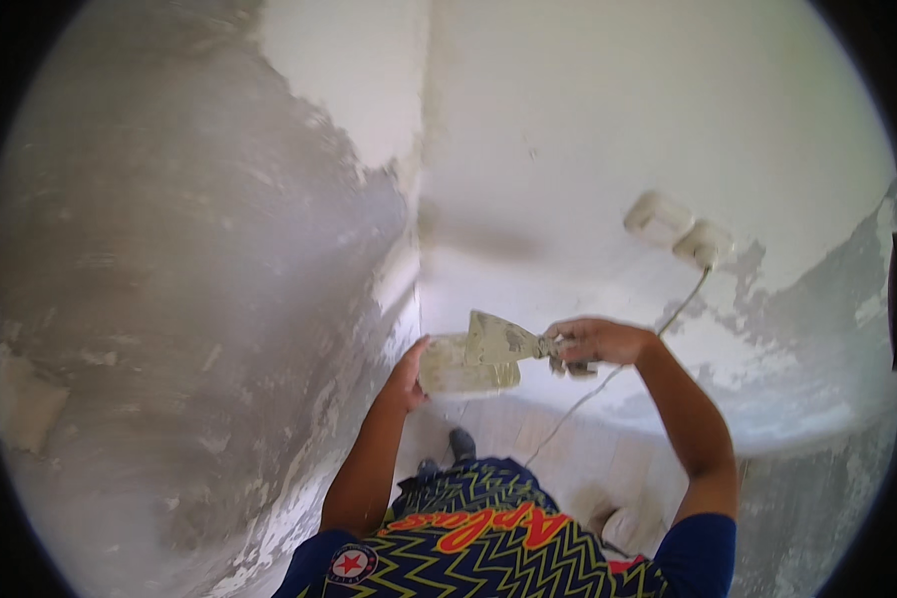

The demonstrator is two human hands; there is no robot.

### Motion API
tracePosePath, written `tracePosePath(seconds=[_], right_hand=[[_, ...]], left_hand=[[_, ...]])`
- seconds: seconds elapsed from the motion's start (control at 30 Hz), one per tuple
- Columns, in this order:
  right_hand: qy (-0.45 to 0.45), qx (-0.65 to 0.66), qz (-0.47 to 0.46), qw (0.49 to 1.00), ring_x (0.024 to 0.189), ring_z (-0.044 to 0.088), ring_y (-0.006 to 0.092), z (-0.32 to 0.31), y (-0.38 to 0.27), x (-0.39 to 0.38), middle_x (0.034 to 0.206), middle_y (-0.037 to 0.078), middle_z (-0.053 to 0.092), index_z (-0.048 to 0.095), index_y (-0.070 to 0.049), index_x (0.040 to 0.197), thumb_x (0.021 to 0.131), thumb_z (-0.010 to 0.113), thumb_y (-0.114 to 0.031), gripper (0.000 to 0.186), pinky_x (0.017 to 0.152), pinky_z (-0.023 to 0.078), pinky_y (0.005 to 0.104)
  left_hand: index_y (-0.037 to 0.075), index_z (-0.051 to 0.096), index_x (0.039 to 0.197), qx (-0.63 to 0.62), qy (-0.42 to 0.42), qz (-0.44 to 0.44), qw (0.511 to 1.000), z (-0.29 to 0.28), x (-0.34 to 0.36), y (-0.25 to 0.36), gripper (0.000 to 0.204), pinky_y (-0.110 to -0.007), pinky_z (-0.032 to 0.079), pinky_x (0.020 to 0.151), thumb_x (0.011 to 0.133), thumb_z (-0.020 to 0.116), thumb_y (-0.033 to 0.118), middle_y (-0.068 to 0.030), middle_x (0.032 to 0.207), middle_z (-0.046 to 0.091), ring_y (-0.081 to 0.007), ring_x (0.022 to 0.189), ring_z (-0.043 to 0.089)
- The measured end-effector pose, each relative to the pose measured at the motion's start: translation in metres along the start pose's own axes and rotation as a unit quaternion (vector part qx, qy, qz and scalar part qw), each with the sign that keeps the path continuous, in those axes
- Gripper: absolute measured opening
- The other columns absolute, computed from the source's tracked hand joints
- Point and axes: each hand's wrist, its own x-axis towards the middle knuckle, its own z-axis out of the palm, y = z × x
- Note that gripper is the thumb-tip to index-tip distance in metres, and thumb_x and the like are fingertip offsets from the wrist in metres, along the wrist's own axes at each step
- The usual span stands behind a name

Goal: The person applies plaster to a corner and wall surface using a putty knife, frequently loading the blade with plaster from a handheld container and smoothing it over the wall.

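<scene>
My left hand [409, 375] is closed on the left end of a wide plastering blade [447, 373], a pale, yellowish rectangle smeared with plaster. My right hand [608, 341] grips the handle of a putty knife [500, 341], its flared blade pointing left and crusted with plaster. The putty knife's blade overlaps the top right part of the wide blade; whether the two touch, I cannot tell. Both tools are held in front of me, near the corner where two walls meet.
Rough grey plaster covers much of the left wall [169, 249]; the wall ahead [608, 110] is mostly white with grey patches. A white double socket [676, 227] holds a plug, whose cable [588, 397] hangs toward the floor. A white round object [620, 528] is low at right.
</scene>
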Motion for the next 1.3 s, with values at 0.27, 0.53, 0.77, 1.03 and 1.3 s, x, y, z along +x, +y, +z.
tracePosePath(seconds=[0.27,0.53,0.77,1.03,1.3], right_hand=[[0.134,0.095,-0.219,0.962,0.070,0.056,0.0123,0.026,-0.087,-0.027,0.092,0.007,0.064,0.053,-0.004,0.131,0.101,0.064,-0.015,0.034,0.059,0.045,0.0285],[0.499,-0.535,-0.352,0.583,0.074,0.063,0.0345,0.049,-0.193,-0.054,0.098,0.015,0.062,0.062,-0.001,0.120,0.090,0.075,-0.012,0.035,0.065,0.051,0.0446],[0.515,-0.495,-0.341,0.611,0.079,0.062,0.0366,0.030,-0.234,-0.042,0.088,0.016,0.059,0.064,0.003,0.097,0.092,0.073,-0.015,0.021,0.069,0.050,0.0454],[0.522,-0.499,-0.295,0.626,0.068,0.058,0.0376,0.007,-0.257,-0.006,0.072,0.019,0.062,0.064,0.002,0.084,0.090,0.074,-0.020,0.025,0.064,0.047,0.0452],[0.538,-0.486,-0.340,0.599,0.059,0.052,0.0313,0.003,-0.257,-0.011,0.068,0.017,0.060,0.068,0.003,0.084,0.088,0.077,-0.017,0.023,0.060,0.046,0.0401]], left_hand=[[0.011,0.062,0.134,0.027,-0.088,0.102,0.990,0.070,-0.040,0.070,0.057,-0.042,0.054,0.099,0.100,0.057,0.056,-0.0066,0.129,0.068,-0.0225,0.115,0.066],[0.011,0.061,0.134,0.008,-0.183,0.186,0.965,0.128,-0.054,0.115,0.048,-0.045,0.054,0.095,0.102,0.055,0.047,-0.0082,0.128,0.067,-0.0247,0.115,0.064],[0.011,0.060,0.135,0.012,-0.188,0.171,0.967,0.130,-0.050,0.132,0.051,-0.044,0.054,0.089,0.100,0.059,0.048,-0.0064,0.124,0.066,-0.0231,0.106,0.064],[0.011,0.060,0.135,0.000,-0.172,0.180,0.969,0.124,-0.036,0.133,0.052,-0.045,0.054,0.088,0.099,0.061,0.049,-0.0062,0.121,0.067,-0.0237,0.103,0.064],[0.012,0.061,0.132,-0.004,-0.160,0.194,0.968,0.116,-0.044,0.130,0.047,-0.046,0.053,0.089,0.099,0.060,0.046,-0.0072,0.119,0.066,-0.0252,0.102,0.063]])
